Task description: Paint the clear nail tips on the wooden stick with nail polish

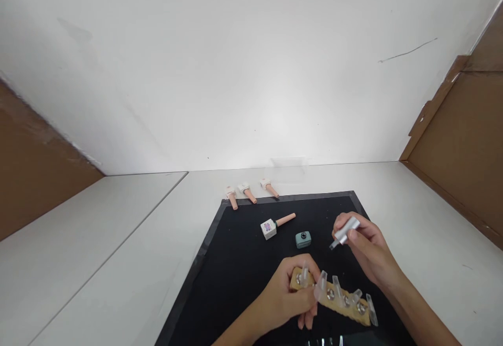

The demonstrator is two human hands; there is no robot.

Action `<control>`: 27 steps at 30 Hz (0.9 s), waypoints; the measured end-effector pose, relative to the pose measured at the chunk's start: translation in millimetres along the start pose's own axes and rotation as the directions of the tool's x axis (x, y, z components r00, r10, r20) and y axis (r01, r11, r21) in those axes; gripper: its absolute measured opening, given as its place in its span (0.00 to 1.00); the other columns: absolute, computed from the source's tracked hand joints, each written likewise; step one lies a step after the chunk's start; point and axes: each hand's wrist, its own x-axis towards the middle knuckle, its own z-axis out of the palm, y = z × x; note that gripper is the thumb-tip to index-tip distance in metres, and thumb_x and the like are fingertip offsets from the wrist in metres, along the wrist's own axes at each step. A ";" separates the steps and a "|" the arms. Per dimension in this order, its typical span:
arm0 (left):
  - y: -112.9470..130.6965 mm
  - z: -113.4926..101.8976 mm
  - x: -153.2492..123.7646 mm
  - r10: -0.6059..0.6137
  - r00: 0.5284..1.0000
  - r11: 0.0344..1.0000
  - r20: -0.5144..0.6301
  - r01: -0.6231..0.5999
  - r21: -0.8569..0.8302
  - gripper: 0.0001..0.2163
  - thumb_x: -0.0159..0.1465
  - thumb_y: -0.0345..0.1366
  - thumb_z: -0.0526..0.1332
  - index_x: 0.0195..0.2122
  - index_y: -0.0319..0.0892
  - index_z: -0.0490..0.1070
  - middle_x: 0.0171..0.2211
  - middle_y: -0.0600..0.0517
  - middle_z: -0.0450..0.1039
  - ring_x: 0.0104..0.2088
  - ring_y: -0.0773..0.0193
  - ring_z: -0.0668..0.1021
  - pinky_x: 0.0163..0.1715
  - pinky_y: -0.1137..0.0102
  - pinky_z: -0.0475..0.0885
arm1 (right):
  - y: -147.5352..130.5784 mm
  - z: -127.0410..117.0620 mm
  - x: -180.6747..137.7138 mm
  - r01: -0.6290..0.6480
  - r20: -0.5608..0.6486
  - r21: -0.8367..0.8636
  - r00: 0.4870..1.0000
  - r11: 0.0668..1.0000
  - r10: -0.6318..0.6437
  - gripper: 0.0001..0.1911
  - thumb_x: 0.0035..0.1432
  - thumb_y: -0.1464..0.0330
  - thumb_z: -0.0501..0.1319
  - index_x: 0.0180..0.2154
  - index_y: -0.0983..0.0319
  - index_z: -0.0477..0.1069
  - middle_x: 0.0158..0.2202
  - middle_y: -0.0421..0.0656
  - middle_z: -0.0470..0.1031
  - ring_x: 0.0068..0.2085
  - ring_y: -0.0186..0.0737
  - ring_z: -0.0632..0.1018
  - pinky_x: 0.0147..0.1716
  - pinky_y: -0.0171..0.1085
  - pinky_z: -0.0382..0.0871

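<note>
My left hand point(288, 293) is wrapped round a tan nail tip stand point(348, 309), near its left end. Several clear false nail tips point(337, 287) stick up from the stand at different angles, above round silvery mounts. Between the thumb and fingers of my right hand point(367, 249) is a silver-capped nail polish brush point(348, 230), its dark tip pointing down and left. The brush is apart from the nail tips. Beyond my hands, a small teal polish bottle point(303, 240) stands uncapped on the black mat point(236, 267).
A white polish bottle with a peach cap point(269, 228) lies on the mat. Three similar bottles point(247, 193) lie at its far left edge. Some clear shiny pieces point(326, 342) show at the bottom edge. A white wall point(236, 74) and brown cardboard panels point(463, 142) border the white table point(129, 231).
</note>
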 end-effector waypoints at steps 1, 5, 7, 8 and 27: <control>0.1 -0.7 -0.4 0.001 1.000 1.000 -0.006 -0.001 0.006 0.18 0.49 0.46 0.68 0.26 0.39 0.63 0.13 0.58 0.66 0.10 0.76 0.67 0.08 0.83 0.60 | -1.7 0.1 -3.1 -0.001 0.043 0.039 0.999 0.999 -0.001 0.19 0.51 0.49 0.62 0.29 0.58 0.74 0.24 0.41 0.68 0.26 0.41 0.70 0.27 0.38 0.66; 1.9 -2.1 0.9 -0.008 1.000 1.000 -0.018 0.008 0.016 0.15 0.49 0.41 0.68 0.25 0.39 0.63 0.13 0.59 0.66 0.10 0.75 0.67 0.08 0.83 0.60 | -3.7 0.0 -9.8 0.005 0.211 0.075 0.977 0.997 -0.020 0.17 0.53 0.51 0.62 0.29 0.57 0.74 0.23 0.41 0.65 0.26 0.41 0.68 0.25 0.38 0.63; 1.8 -2.4 3.5 -0.011 1.000 1.000 -0.022 0.011 0.015 0.14 0.49 0.39 0.68 0.24 0.39 0.64 0.13 0.59 0.66 0.10 0.75 0.67 0.08 0.83 0.60 | -3.9 -0.5 -10.1 0.013 0.259 0.054 0.966 0.998 -0.027 0.18 0.54 0.50 0.61 0.28 0.58 0.74 0.24 0.41 0.64 0.26 0.41 0.67 0.26 0.38 0.62; 1.2 -2.5 5.1 -0.008 1.000 1.000 -0.021 0.008 0.014 0.13 0.49 0.38 0.68 0.24 0.39 0.64 0.13 0.59 0.66 0.10 0.75 0.67 0.08 0.83 0.60 | -4.1 -0.9 -10.0 0.014 0.279 0.050 0.960 0.999 -0.027 0.18 0.54 0.50 0.60 0.28 0.58 0.74 0.24 0.41 0.64 0.26 0.40 0.66 0.26 0.38 0.61; -6.3 -0.7 12.9 -0.041 0.998 0.998 -0.038 0.043 0.041 0.12 0.46 0.34 0.66 0.24 0.40 0.62 0.12 0.59 0.66 0.10 0.75 0.67 0.08 0.83 0.61 | 3.3 -6.2 -9.0 0.067 0.354 0.013 0.933 0.998 -0.067 0.13 0.60 0.55 0.58 0.33 0.57 0.72 0.26 0.39 0.63 0.27 0.38 0.67 0.27 0.36 0.61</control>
